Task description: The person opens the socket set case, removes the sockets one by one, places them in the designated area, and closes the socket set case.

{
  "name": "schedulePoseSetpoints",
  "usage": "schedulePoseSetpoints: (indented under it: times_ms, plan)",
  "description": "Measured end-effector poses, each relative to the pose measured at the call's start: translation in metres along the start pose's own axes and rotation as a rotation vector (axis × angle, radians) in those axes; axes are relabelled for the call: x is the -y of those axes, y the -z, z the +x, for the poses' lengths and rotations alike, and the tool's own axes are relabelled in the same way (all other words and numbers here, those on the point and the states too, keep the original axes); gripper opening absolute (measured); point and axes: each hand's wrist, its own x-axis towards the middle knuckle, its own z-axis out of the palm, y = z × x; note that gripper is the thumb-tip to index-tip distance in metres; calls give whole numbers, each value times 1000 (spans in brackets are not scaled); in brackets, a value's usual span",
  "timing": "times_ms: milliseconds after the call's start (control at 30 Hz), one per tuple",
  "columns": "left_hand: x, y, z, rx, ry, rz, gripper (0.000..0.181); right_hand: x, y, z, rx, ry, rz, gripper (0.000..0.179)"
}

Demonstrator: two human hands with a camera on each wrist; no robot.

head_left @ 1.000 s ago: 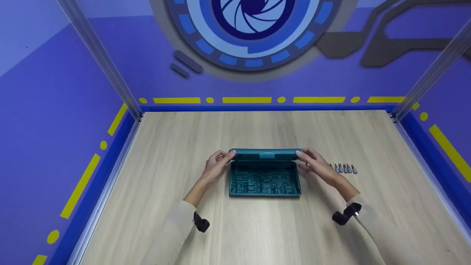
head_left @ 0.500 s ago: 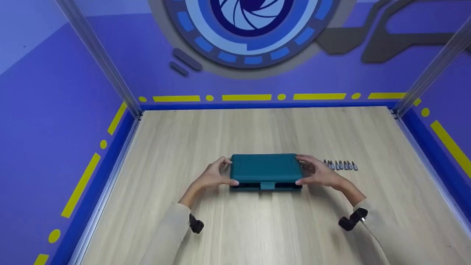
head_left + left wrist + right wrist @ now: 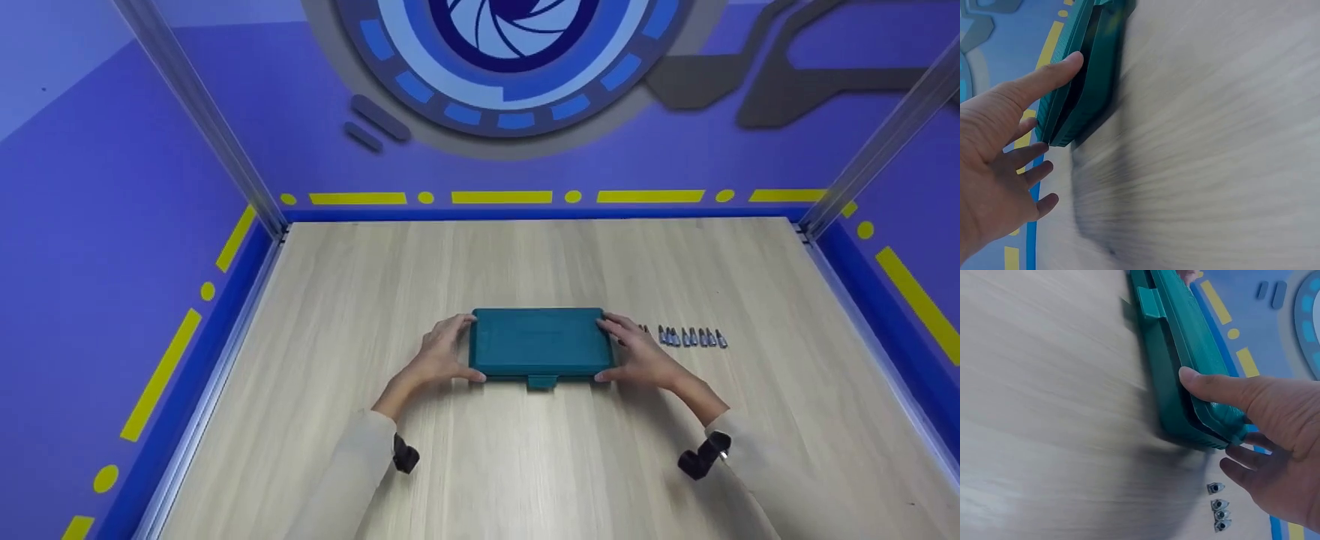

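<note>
A teal plastic tool case (image 3: pixel 541 341) lies on the table with its lid down and its front latch (image 3: pixel 542 382) sticking out. In both wrist views a narrow dark gap shows between lid (image 3: pixel 1199 337) and base (image 3: pixel 1163 388). My left hand (image 3: pixel 439 351) grips the case's left end, thumb at the front corner and fingertips toward the back corner. My right hand (image 3: pixel 640 352) holds the right end the same way. Several small metal screwdriver bits (image 3: pixel 694 337) stand in a row just right of my right hand, which partly hides those nearest it.
A light wood-grain table (image 3: pixel 360 285) spreads around the case. Blue-purple panels stand at the back (image 3: pixel 247 112) and both sides, with metal corner posts (image 3: pixel 202 112). Black wrist cameras (image 3: pixel 405 454) sit on both sleeves.
The lid has swung down toward me from upright, covering the moulded slots, and its front gap has narrowed. Both hands have followed the lid, thumbs now at its front corners.
</note>
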Motion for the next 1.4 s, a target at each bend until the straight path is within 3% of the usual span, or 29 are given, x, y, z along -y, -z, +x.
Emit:
schedulePoseSetpoints:
  times_ms: [133,333,500,833,1033,1400]
  plan:
    - [1,-2,7,-1,-5,38,111,-2,-3,5,-23,15,0,94]
    - [1,-2,12,0,-4,19,108,1,-10,11,-13,-18,-16,98]
    - [-2,-3,13,-2,-9,68,107,8,-23,17,-22,-13,-49,103]
    - [-3,-5,15,-16,-27,90,107,22,-49,34,-105,64,-310,112]
    - [-4,-5,14,-39,-47,80,107,18,-58,38,-195,97,-364,109]
    - [-2,-3,14,-62,-61,109,105,24,-56,49,-172,80,-616,113]
